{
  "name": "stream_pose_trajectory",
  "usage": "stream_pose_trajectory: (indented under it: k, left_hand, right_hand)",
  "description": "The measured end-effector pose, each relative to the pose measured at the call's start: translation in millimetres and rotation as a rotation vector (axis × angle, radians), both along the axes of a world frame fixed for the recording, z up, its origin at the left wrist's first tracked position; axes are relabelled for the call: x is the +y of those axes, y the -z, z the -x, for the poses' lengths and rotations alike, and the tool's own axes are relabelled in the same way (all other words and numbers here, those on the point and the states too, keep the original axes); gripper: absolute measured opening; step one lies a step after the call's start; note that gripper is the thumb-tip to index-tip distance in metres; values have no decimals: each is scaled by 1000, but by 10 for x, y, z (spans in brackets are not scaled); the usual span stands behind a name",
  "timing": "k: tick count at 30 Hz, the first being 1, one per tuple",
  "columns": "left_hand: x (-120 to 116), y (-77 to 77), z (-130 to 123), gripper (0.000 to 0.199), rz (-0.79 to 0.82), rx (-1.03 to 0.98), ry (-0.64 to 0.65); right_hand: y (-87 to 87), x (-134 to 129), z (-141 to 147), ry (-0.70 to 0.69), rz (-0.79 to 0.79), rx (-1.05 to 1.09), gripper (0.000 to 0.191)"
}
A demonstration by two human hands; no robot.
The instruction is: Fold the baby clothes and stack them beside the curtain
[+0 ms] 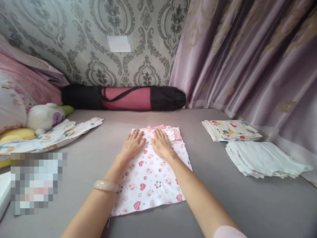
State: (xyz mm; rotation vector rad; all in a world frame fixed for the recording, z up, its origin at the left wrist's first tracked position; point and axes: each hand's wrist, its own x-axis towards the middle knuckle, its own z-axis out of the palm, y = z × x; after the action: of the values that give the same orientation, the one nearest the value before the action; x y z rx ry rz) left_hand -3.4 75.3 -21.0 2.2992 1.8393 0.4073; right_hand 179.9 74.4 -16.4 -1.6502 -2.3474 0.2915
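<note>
A small white shirt (pixel 153 178) with pink hearts and flowers lies spread on the grey surface, its pink-trimmed collar at the far end. One sleeve with a pink cuff is folded across the upper part. My left hand (pixel 133 143) rests flat on the upper left of the shirt, fingers stretched out and pointing away from me. Flat on the upper right, over the folded sleeve, lies my right hand (pixel 161 143), its fingers also extended. Neither hand grips the cloth. Parts of the shirt are hidden under my hands and forearms.
Folded patterned clothes (pixel 232 130) and a pale folded pile (pixel 264 158) lie at the right. On the left are a printed garment (pixel 66 134), a white plush toy (pixel 44 117) and a blurred item (pixel 37 185). A black-and-pink rolled bag (pixel 126 98) lies along the wall.
</note>
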Motion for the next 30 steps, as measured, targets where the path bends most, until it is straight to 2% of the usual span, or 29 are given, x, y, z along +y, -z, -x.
stream_pose_trajectory:
  k: [7, 13, 17, 20, 22, 24, 27, 30]
  left_hand:
    - [6, 24, -4, 58, 1, -33, -43]
    - [25, 36, 50, 59, 14, -76, -17]
    - [45, 35, 100, 60, 33, -112, 41]
    - [35, 2, 123, 59, 29, -198, 51]
    - [-11, -33, 134, 64, 51, -285, 38]
    - [-110, -67, 142, 70, 60, -348, 30]
    - [-370, -99, 153, 69, 38, -346, 82]
    - [-721, -120, 178, 67, 41, -225, 208]
  right_hand:
    - [41, 4, -266, 269, -62, -25, 64]
    - [68, 0, -351, 364, -88, 26, 66]
    - [49, 18, -370, 371, -90, 45, 62]
    - [-52, 27, -438, 318, 8, 70, 62]
    - [-138, -17, -536, 230, 113, 97, 64]
    - [-205, -134, -659, 130, 151, 108, 65]
    - [-231, -435, -825, -15, 158, 65, 67]
    - [-200, -778, -920, -107, 187, -5, 66]
